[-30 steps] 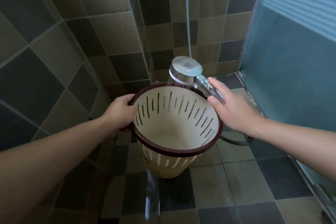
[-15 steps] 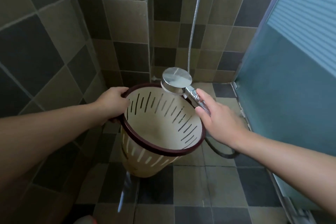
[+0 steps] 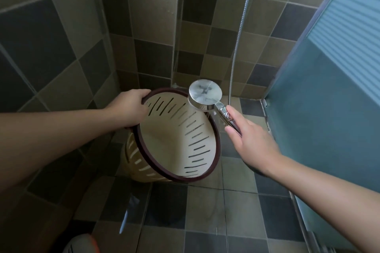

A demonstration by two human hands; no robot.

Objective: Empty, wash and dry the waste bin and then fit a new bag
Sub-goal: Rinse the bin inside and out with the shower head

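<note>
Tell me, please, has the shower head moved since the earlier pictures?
Yes: the shower head has slid from the far rim of the bin to its right rim.

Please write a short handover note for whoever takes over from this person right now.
Left hand: grip closed on the dark rim of the slotted waste bin, held tilted off the tiled floor.
Right hand: grip on the handle of the shower head, poised over the bin's rim.
Done: bin looks empty, no bag inside.
In progress: washing.
Left: finish washing, dry, fit a new bag; none is in view.
</note>
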